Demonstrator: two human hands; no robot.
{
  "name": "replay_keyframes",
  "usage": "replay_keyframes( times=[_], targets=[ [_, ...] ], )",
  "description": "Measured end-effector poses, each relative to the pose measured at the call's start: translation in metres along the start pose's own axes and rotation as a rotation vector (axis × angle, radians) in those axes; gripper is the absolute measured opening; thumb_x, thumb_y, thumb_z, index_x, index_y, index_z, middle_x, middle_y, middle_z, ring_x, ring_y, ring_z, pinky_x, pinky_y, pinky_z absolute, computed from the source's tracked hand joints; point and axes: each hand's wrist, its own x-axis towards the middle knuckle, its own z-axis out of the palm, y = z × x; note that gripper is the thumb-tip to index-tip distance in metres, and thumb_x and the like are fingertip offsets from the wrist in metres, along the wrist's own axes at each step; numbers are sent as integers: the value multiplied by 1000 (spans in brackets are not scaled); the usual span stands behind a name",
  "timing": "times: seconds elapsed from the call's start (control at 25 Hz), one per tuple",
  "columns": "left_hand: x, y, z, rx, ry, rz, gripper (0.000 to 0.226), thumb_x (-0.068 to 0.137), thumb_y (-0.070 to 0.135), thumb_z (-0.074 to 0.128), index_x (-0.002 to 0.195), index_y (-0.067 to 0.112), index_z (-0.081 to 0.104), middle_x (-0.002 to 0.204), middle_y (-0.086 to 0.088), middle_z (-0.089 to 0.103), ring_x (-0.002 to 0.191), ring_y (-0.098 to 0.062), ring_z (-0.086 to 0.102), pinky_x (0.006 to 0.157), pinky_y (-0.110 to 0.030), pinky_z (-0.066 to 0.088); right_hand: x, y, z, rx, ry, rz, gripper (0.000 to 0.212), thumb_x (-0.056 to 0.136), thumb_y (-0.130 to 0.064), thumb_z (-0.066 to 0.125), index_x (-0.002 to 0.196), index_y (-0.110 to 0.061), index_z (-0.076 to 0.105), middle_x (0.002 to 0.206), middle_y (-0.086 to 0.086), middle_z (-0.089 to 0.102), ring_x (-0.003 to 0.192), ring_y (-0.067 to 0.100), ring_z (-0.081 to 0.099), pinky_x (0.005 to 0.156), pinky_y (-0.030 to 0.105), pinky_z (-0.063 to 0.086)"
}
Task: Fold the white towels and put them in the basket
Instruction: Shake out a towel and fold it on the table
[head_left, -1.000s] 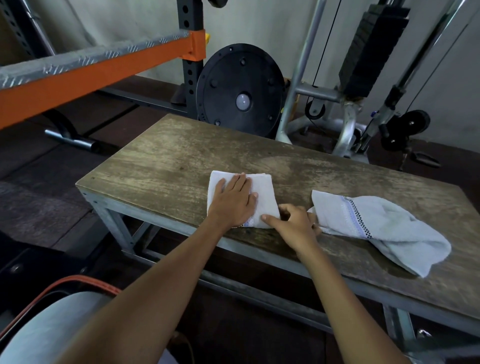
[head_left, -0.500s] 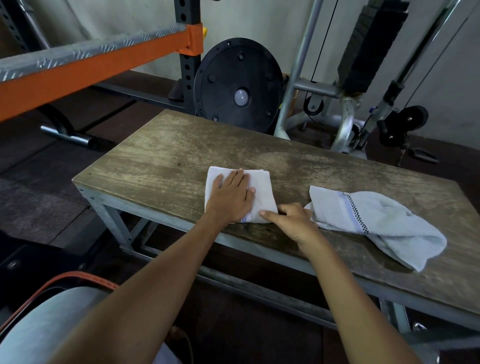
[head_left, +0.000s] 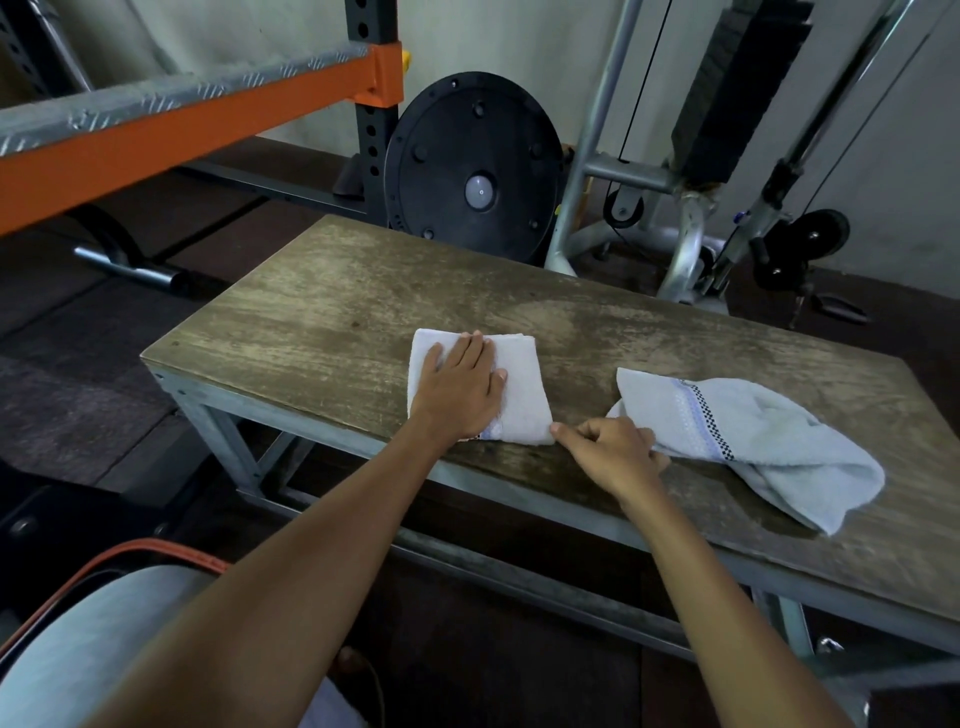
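Left hand (head_left: 457, 395) pressed flat on the folded towel (head_left: 519, 400) at the table's (head_left: 337, 312) front edge. Right hand's (head_left: 613, 452) curled; can't tell if it grips the loose towel (head_left: 769, 441).

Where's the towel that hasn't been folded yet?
In the head view, the unfolded towel lies rumpled on the right part of the wooden table, just right of the right hand, with the folded towel under the left hand further left.
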Motion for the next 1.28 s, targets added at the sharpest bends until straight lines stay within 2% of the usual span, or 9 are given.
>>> replay_keyframes(
  times=[0.24,0.36,0.52,0.6,0.68,0.76,0.88,1.04,1.28],
  targets=[
    [-3,-3,-10,-90,-90,41,53,102,32,22,149,8,20,158,-6,16,146,-16,9,117,-41,5,16,-26,21,-97,-25,-93,40,84,-63,47,78,-24,57,114,6,50,121,28,34,101,48,27],
    [-15,-11,-11,16,-58,56,63,97,40,6,149,8,19,158,-6,16,146,-15,10,117,-42,6,18,-29,19,-241,-29,-63,32,92,-49,46,101,-20,53,123,8,44,123,30,30,99,45,24],
    [-14,-36,-16,-46,-120,-86,58,101,36,17,150,8,8,160,-6,4,147,-16,-3,118,-48,-2,20,-62,25,-272,365,-310,36,91,-15,44,126,-17,44,133,8,42,126,28,31,105,41,22],
    [-10,-46,-19,-73,-141,-110,58,101,36,17,151,10,5,160,-5,0,147,-16,-6,118,-49,-4,36,-80,33,-268,305,-470,46,97,-24,38,142,-16,32,150,8,31,141,26,19,114,42,13],
    [-11,-51,-16,-130,-167,-130,57,101,38,17,151,14,3,160,0,-4,147,-16,-5,118,-48,-4,54,-80,45,-369,69,-533,59,100,-43,26,151,-16,16,161,5,7,148,19,0,119,41,3],
    [-12,-55,-11,-163,-150,-146,57,101,39,18,152,18,3,160,2,-4,147,-16,-2,118,-47,-3,69,-69,55,-401,-52,-450,73,95,-59,20,152,-16,4,161,2,-8,147,14,-10,120,40,-1],
    [-10,-56,-5,-163,-94,-172,57,101,40,18,151,18,5,160,-1,-1,147,-15,0,117,-46,-2,75,-62,59,-262,9,-323,81,92,-64,23,152,-14,-1,160,3,-11,148,17,-8,120,40,3],
    [-6,-53,-2,-204,-80,-236,61,100,43,19,151,13,4,160,-10,5,147,-21,0,118,-43,-1,75,-62,57,-154,89,-246,74,96,-57,23,152,-12,6,160,7,7,147,24,12,119,43,11],
    [-18,-43,-17,-290,103,-363,62,96,38,39,149,13,17,146,-9,40,136,-28,32,109,-48,23,66,-52,39,-347,221,-190,62,93,-57,29,120,-7,55,135,13,42,125,32,38,99,45,35]
  ],
)
